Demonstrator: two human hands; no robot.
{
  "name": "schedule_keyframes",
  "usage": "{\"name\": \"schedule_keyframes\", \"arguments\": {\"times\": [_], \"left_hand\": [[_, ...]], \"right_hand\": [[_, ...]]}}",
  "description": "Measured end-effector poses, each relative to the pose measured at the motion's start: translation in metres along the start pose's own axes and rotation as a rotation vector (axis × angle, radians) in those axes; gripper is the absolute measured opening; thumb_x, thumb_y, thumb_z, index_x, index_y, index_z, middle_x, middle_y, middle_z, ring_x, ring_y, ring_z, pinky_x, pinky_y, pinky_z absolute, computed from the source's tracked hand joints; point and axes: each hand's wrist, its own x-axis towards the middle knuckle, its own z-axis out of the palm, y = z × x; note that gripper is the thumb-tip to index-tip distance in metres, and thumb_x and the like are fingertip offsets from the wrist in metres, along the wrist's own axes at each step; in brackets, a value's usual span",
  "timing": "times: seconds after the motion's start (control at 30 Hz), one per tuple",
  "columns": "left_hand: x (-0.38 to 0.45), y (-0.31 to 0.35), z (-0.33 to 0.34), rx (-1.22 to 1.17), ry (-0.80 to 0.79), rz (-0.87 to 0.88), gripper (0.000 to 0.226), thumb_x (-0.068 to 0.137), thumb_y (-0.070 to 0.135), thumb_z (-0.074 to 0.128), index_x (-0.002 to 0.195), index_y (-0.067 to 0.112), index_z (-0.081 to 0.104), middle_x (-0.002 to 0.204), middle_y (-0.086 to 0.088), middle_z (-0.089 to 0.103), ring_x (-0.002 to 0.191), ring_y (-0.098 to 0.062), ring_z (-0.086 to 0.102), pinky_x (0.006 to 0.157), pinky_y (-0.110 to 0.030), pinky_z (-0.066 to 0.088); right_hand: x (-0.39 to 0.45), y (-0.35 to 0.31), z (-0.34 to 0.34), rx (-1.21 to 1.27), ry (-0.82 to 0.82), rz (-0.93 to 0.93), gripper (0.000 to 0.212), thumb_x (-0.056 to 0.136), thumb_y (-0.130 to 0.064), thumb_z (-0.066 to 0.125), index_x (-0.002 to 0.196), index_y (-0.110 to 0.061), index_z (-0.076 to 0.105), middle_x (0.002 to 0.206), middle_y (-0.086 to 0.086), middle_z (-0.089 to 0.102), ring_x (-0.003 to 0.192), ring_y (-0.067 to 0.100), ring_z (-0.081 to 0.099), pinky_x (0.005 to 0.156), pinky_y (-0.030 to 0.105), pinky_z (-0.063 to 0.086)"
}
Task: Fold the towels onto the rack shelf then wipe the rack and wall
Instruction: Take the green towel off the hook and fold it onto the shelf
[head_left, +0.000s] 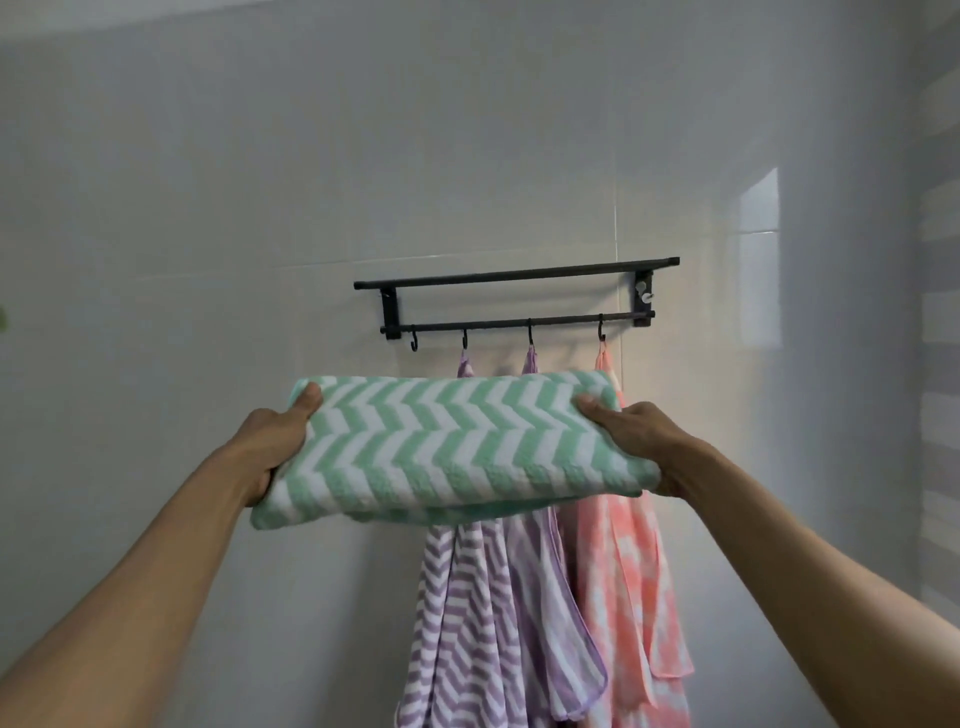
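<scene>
Holding a folded green towel (447, 447) flat at mid-frame, the person has the left hand (275, 447) clamped on its left end and the right hand (636, 441) clamped on its right end, thumbs on top. It sits below and in front of the black rack (514, 299), apart from it. Purple towels (483, 613) and a pink one (628, 582) hang from the hooks underneath. To land it well, I'd keep it level, lift above the top bar, then slide it back toward the wall (260, 182).
</scene>
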Motion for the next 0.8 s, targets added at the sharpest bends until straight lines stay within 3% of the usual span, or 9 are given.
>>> {"name": "schedule_keyframes", "arguments": {"times": [0.2,0.3,0.4,0.53,0.6,0.7,0.8], "left_hand": [[0.070,0.065,-0.014,-0.024,0.080,0.174,0.085,0.093,0.064,0.051,0.139,-0.007,0.045,0.130,-0.023,0.061,0.090,-0.030,0.060,0.081,-0.037,0.046],[0.118,0.097,-0.024,-0.050,0.106,0.259,0.085,0.094,0.064,0.052,0.143,-0.006,0.043,0.134,-0.024,0.059,0.095,-0.031,0.060,0.082,-0.038,0.047],[0.170,0.128,-0.032,-0.055,0.118,0.327,0.084,0.095,0.062,0.052,0.143,-0.006,0.043,0.136,-0.023,0.059,0.097,-0.031,0.060,0.081,-0.038,0.047],[0.233,0.159,-0.035,-0.035,0.113,0.387,0.085,0.094,0.062,0.052,0.143,-0.006,0.043,0.139,-0.023,0.056,0.113,-0.037,0.062,0.087,-0.040,0.049],[0.266,0.171,-0.033,-0.032,0.100,0.400,0.085,0.095,0.063,0.052,0.142,-0.007,0.043,0.140,-0.023,0.056,0.117,-0.039,0.061,0.090,-0.041,0.050],[0.300,0.184,-0.023,-0.007,0.087,0.435,0.080,0.097,0.059,0.050,0.143,-0.006,0.042,0.144,-0.022,0.053,0.121,-0.038,0.058,0.088,-0.038,0.046],[0.331,0.196,-0.013,0.022,0.087,0.443,0.077,0.099,0.057,0.048,0.145,-0.004,0.040,0.147,-0.020,0.050,0.122,-0.036,0.057,0.086,-0.037,0.043]], "right_hand": [[0.059,-0.080,0.026,-0.026,0.083,-0.168,0.059,0.085,-0.051,0.075,0.104,0.004,0.067,0.088,0.012,0.074,0.063,0.021,0.072,0.046,0.025,0.054],[0.096,-0.121,0.044,-0.018,0.124,-0.246,0.063,0.082,-0.054,0.077,0.107,0.003,0.066,0.097,0.012,0.074,0.076,0.026,0.075,0.063,0.035,0.062],[0.134,-0.157,0.064,-0.039,0.167,-0.281,0.069,0.078,-0.058,0.078,0.106,0.003,0.063,0.098,0.013,0.074,0.077,0.027,0.074,0.063,0.034,0.062],[0.184,-0.188,0.088,-0.036,0.206,-0.305,0.076,0.071,-0.062,0.081,0.110,0.002,0.064,0.104,0.014,0.075,0.086,0.032,0.076,0.082,0.051,0.061],[0.210,-0.198,0.098,-0.046,0.217,-0.309,0.077,0.071,-0.061,0.082,0.113,0.002,0.064,0.105,0.014,0.075,0.086,0.032,0.076,0.082,0.052,0.062],[0.240,-0.208,0.104,-0.034,0.215,-0.323,0.065,0.080,-0.052,0.078,0.111,0.003,0.063,0.102,0.016,0.074,0.073,0.029,0.077,0.063,0.043,0.063],[0.271,-0.216,0.108,-0.032,0.201,-0.330,0.064,0.083,-0.048,0.078,0.116,0.005,0.064,0.104,0.018,0.075,0.082,0.031,0.077,0.070,0.044,0.063]]}}
